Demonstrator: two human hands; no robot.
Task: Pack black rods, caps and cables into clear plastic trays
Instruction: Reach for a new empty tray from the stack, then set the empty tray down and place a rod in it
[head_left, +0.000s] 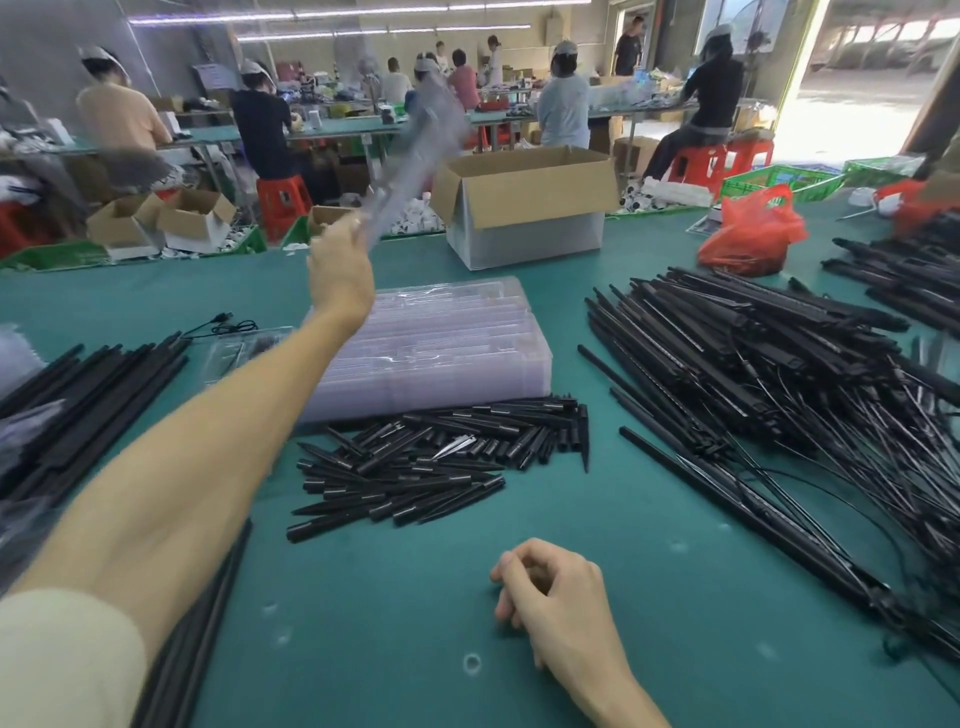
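1 clear tray (415, 150) is held aloft by the left hand (340, 270), its grip pinched on the tray's lower end, above the tray stack (441, 343). It should be laid flat on the bare counter (363, 597) in front of the stack. The right hand (556, 592) rests there, loosely curled, holding nothing. Short caps (431, 452) lie just before the stack, cabled rods (753, 364) to its right; neither should be swept aside.

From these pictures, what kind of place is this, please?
Most likely a factory packing or assembly hall. The green work table carries bulk piles of black rods and a stack of clear trays, and workers in caps sit at long benches behind.
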